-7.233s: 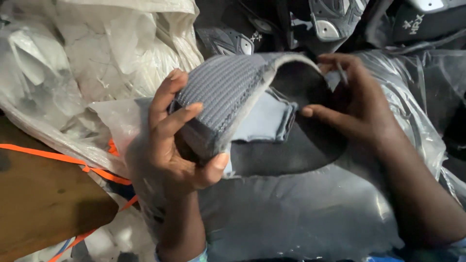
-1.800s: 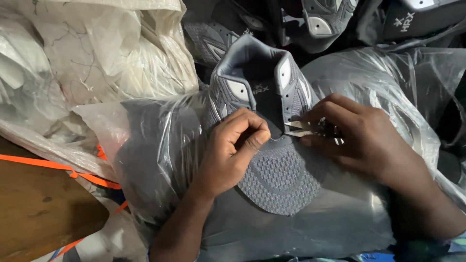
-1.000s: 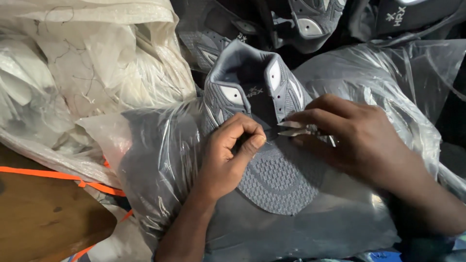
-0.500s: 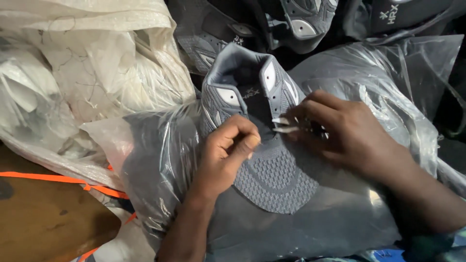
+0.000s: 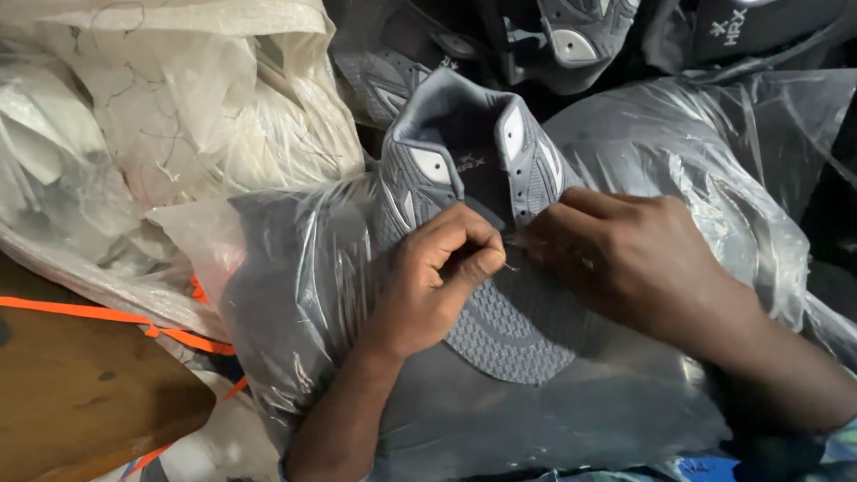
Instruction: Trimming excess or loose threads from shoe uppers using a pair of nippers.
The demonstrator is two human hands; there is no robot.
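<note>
A grey shoe upper [image 5: 509, 335] with a mesh toe and white side patches lies on a clear plastic bag [image 5: 295, 295] packed with grey material. My left hand [image 5: 437, 281] pinches the upper at the lower end of its lacing opening, where a thin thread end shows beside the thumb. My right hand [image 5: 629, 268] rests on the right side of the upper, fingertips meeting the left hand's at the same spot. The small metal snips it held a moment ago are now hidden under its fingers.
White woven sacks [image 5: 178, 116] pile up at the left. A wooden surface [image 5: 80, 402] with an orange strap [image 5: 134, 326] is at the lower left. More grey shoe uppers [image 5: 571, 36] and dark ones lie at the back.
The right hand has closed in on the lacing opening and now covers the snips that were visible before. The left hand keeps its pinch. The view has shifted slightly.
</note>
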